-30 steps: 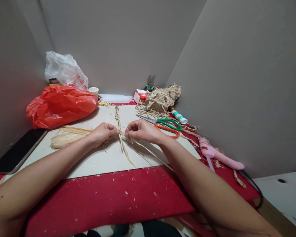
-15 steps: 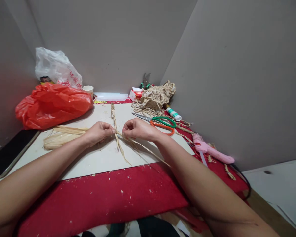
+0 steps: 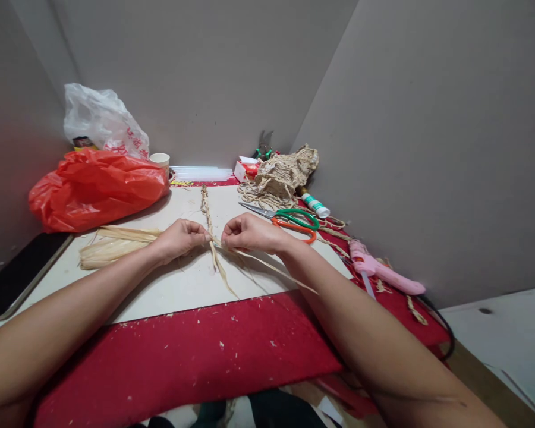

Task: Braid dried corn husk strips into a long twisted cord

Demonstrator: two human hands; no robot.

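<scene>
A thin braid of dried husk [image 3: 205, 205] lies lengthwise on the white board [image 3: 169, 303], its loose strands spreading toward me. My left hand [image 3: 185, 238] pinches the braid at its near end with thumb and forefinger. Just to the right, my right hand [image 3: 249, 233] is closed on a pale husk strand [image 3: 271, 266] that trails out under my right forearm. Another loose strand [image 3: 223, 276] hangs down between the hands. Left of my left hand lies a bundle of flat dried husks [image 3: 116, 246], partly covered by my forearm.
Scissors [image 3: 294, 220] lie beyond my right hand. Farther back sit a coiled braided heap [image 3: 288, 172], a paper cup [image 3: 159, 159], clear sticks [image 3: 200, 173] and a red plastic bag [image 3: 98, 190]. A pink glue gun [image 3: 383, 274] rests at right, a phone [image 3: 20, 273] at left.
Both hands keep nearly the same pinch at the braid. The strand trailing from my right hand has shifted slightly up and to the right.
</scene>
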